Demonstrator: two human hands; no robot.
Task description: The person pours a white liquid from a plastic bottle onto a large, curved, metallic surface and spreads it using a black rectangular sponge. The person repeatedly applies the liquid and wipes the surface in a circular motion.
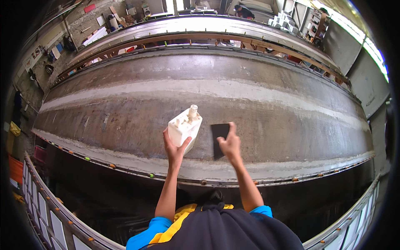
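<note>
My left hand grips a white plastic jug around its lower sides. The jug is tilted, with its narrow neck pointing up and away from me, and brownish smears mark its top. To the right of it, my right hand pinches a thin black rectangular sheet by its right side, with the thumb on top. Both things are held over the large brown panel, which has pale grey bands running across it. Whether the sheet touches the panel, I cannot tell.
Small orange and green clamps line the panel's near edge. A wooden beam runs behind it, and beyond lies another long, shiny panel. A person is at the far side. White-panelled frames flank me.
</note>
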